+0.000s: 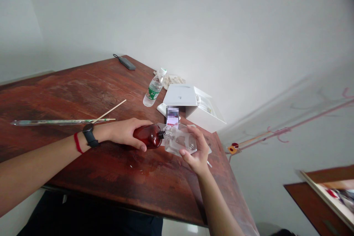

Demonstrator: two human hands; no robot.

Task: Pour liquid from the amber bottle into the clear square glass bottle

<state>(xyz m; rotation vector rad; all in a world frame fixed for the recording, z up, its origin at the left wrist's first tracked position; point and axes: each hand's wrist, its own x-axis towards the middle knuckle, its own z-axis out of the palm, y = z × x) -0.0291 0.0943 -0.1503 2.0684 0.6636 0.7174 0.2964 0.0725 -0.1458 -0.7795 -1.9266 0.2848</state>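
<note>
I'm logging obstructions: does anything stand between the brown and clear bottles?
Nothing visible does: the brown bottle in the left hand and clear bottle in the right hand are neck to neck, contact unclear.

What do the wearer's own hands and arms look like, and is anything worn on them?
The left hand and right hand are ungloved, and no sleeves show. The left wrist carries a dark, round-faced watch on a dark strap; beside it, toward the elbow, sits a narrow red band. Nothing shows on the right wrist.

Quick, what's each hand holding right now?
Left hand: closed around the reddish-brown bottle.
Right hand: closed on the clear bottle.
</note>
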